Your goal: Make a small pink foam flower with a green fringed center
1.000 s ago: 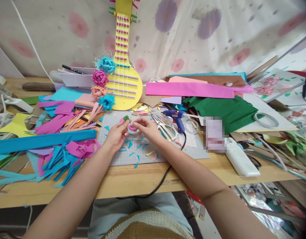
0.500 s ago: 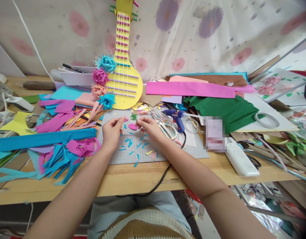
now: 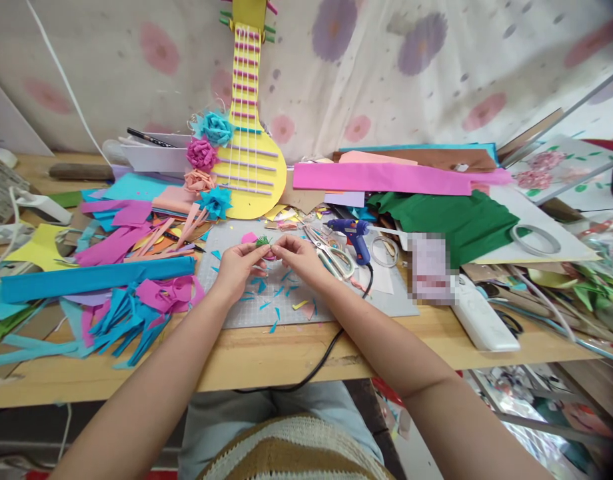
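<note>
My left hand (image 3: 241,268) and my right hand (image 3: 297,259) meet above the grey cutting mat (image 3: 306,313), their fingers closed in pinches. A green fringed paper tuft (image 3: 263,241) stands up at the left fingertips. A bit of pink paper petal (image 3: 270,255) shows between the two hands, by the right fingertips; the fingers mostly hide it. Just behind the left hand is another pink paper piece (image 3: 248,237). Small blue paper scraps (image 3: 259,287) lie scattered under and in front of the hands.
Scissors (image 3: 336,259) and a blue glue gun (image 3: 354,237) lie right of my hands; its black cord (image 3: 321,363) crosses the table edge. A yellow paper instrument with flowers (image 3: 259,167) stands behind. Crepe strips (image 3: 131,313) pile up left, a white power strip (image 3: 486,320) lies right.
My hands have come together, the left one moving right. The green tuft, which was on the mat behind the hands, is now at the left fingertips.
</note>
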{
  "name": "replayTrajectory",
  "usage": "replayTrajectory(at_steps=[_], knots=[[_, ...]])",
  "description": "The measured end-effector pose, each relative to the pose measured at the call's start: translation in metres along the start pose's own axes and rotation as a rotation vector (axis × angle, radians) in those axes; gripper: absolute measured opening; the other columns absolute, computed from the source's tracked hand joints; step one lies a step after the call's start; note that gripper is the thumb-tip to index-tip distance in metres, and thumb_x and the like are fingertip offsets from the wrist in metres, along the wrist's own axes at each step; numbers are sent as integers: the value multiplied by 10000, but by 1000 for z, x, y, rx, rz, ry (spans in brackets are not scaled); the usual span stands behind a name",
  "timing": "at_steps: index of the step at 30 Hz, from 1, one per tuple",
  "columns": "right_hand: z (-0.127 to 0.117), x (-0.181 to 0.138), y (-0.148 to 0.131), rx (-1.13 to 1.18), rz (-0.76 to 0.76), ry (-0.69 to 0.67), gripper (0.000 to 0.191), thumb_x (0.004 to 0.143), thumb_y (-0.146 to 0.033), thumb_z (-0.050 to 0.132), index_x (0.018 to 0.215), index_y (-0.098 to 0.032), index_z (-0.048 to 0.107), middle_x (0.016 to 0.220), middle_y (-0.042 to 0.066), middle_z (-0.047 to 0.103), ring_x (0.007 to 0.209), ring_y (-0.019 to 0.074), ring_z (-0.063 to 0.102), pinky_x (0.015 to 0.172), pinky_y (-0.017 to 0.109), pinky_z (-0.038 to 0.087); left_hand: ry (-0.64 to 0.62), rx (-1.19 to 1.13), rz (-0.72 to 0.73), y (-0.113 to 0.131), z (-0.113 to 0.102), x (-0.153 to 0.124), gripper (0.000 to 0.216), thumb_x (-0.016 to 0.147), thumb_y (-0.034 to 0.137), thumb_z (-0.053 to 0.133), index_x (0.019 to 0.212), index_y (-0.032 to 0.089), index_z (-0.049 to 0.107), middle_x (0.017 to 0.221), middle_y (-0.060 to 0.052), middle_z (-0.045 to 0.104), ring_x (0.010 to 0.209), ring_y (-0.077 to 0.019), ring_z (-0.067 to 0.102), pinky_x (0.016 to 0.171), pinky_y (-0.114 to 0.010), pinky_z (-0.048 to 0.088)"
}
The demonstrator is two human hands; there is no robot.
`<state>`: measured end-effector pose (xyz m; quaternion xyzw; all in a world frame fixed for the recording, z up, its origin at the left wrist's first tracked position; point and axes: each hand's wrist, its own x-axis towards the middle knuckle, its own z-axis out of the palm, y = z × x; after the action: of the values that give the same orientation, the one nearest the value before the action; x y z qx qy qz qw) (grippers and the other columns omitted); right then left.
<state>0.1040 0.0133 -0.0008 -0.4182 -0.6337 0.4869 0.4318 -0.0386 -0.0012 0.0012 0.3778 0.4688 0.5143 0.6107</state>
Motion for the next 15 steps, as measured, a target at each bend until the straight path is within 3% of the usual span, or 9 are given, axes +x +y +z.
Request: replayTrajectory(at_steps=[3, 10, 15], knots=[[-4, -1, -1, -40, 9, 14, 216, 725, -378, 554, 671, -172, 522, 653, -10, 559, 579, 90, 473, 551, 227, 387, 16, 10, 0, 2, -2, 1, 337, 476, 362, 794, 670, 114, 674, 671, -56, 660, 440, -75, 499, 380, -208, 443], [-12, 0, 1, -71, 34, 31, 228, 721, -391, 556, 681, -168, 528, 653, -15, 549, 566, 83, 454, 546, 221, 374, 208, -104, 98, 9, -8, 6, 312, 505, 323, 778, 683, 123, 618, 630, 7, 606, 427, -32, 462, 378, -152, 418], [-11, 0, -1, -120, 0, 10, 241, 724, -402, 558, 687, -165, 536, 664, -8, 551, 600, 90, 463, 574, 225, 375, 5, -91, 18, 5, -2, 2, 452, 480, 296, 803, 827, 144, 555, 676, -1, 623, 545, -108, 583, 445, -223, 501]])
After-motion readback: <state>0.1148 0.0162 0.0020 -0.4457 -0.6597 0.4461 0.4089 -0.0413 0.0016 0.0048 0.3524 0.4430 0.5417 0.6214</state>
